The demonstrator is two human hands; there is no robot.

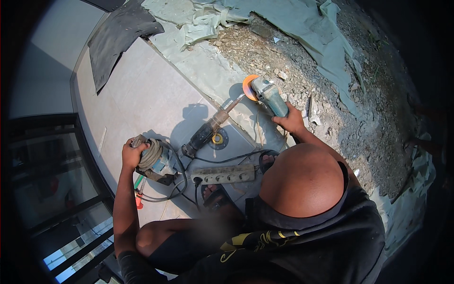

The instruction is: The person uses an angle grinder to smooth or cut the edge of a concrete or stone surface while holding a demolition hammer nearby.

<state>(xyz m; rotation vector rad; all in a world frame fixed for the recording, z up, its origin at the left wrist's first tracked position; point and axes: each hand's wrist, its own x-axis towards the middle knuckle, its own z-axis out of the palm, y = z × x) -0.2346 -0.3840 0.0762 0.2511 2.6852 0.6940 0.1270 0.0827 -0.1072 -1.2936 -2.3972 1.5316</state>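
My right hand (pixel 293 121) is wrapped round the body of a teal angle grinder (pixel 273 97), fitted with an orange disc (pixel 250 88). The disc's lower edge lies at the tip of a chisel bit (pixel 234 104); whether they touch I cannot tell. That bit sits in a demolition hammer (pixel 203 136) with a black front and a blue-grey rear, lying slanted over the grey tiles. Coiled grey cable (pixel 152 155) covers the hammer's rear, and my left hand (pixel 135 152) is closed over it there. Part of the hammer's rear is hidden under the coil.
A power strip (pixel 231 174) with a black plug (pixel 197 180) lies by my feet, cables looping around it. Beside the hammer, a yellow ring-shaped thing (pixel 217 138) rests on a dark disc. Rubble (pixel 293 61) and pale green sheeting (pixel 307 35) border the tiles. A black sheet (pixel 120 40) lies far left.
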